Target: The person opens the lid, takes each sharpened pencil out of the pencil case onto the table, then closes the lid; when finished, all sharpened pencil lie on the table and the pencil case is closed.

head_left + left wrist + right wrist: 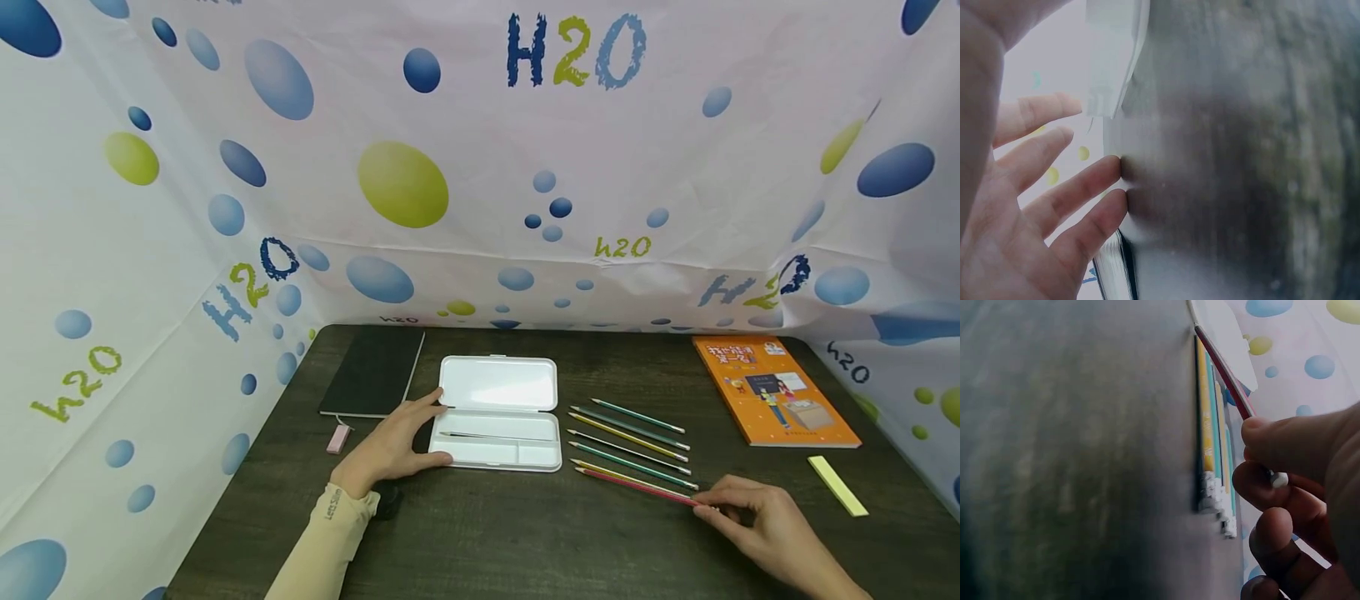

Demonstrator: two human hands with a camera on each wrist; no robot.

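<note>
My right hand pinches a red pencil near its white eraser end, between thumb and index finger. In the right wrist view the red pencil slants above a yellow pencil. Beside it on the table lie several more pencils in a fanned row, among them a green pencil. My left hand is at the left side of an open white pencil case, thumb and fingers spread along its edge. One thin pencil lies inside the case. In the left wrist view two fingertips touch the table.
A black notebook lies at the back left, with a pink eraser on a string in front of it. On the right are an orange book and a pale yellow strip. A printed cloth hangs around the dark table.
</note>
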